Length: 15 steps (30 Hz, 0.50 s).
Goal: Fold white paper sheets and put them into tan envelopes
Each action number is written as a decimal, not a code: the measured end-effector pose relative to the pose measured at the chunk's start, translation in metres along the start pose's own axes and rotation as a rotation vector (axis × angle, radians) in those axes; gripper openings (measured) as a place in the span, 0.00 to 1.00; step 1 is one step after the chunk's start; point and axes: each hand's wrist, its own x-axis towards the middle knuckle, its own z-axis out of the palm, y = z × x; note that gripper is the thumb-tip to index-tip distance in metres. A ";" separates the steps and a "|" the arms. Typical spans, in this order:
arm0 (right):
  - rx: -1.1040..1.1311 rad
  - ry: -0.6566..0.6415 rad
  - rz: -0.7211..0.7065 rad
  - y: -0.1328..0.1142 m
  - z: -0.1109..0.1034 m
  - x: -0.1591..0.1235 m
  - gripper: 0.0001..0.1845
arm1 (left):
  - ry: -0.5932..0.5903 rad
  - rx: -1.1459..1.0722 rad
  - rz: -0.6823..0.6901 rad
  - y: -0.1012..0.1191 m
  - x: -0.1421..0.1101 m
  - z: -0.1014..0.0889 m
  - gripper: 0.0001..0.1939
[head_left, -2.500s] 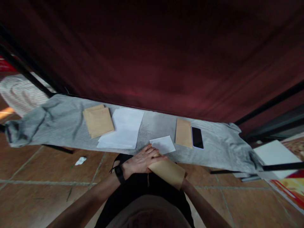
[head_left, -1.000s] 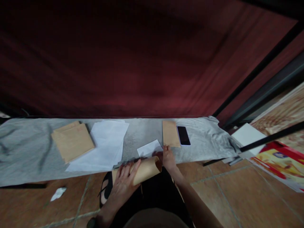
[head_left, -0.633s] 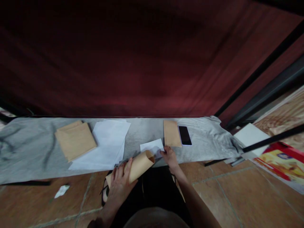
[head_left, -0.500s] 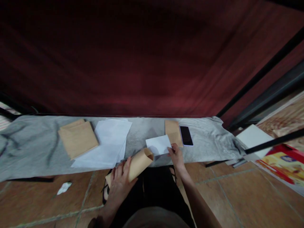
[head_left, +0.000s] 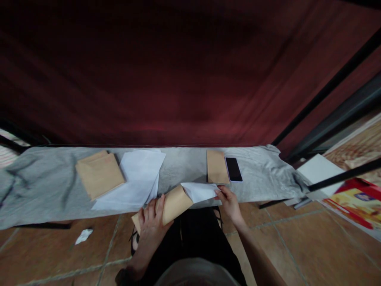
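Observation:
My left hand (head_left: pixel 151 219) is wrapped round a brown envelope (head_left: pixel 170 205) whose open mouth faces right. My right hand (head_left: pixel 228 200) pinches the right end of a folded white sheet (head_left: pixel 200 191), and the sheet's left end sits in the envelope's mouth. Both hands are at the near edge of a low bench covered with grey cloth (head_left: pixel 50 186).
On the cloth lie a stack of brown envelopes (head_left: pixel 99 174), loose white sheets (head_left: pixel 137 178), a single brown envelope (head_left: pixel 217 166) and a black phone (head_left: pixel 233 169). A dark red curtain (head_left: pixel 178 79) hangs behind. A paper scrap (head_left: pixel 83 235) lies on the tiled floor; boards lean at right.
My right hand picked the folded white sheet off the cloth and brought it left into the envelope's mouth. My left hand kept hold of the envelope. The view shifted slightly.

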 end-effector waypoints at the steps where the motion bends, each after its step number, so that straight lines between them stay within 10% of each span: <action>1: -0.023 -0.019 -0.004 -0.001 -0.003 0.001 0.15 | 0.003 -0.001 -0.002 0.000 0.000 0.001 0.46; 15: -0.213 -0.108 0.008 -0.005 -0.014 0.005 0.14 | 0.019 -0.025 0.031 0.006 0.006 0.000 0.43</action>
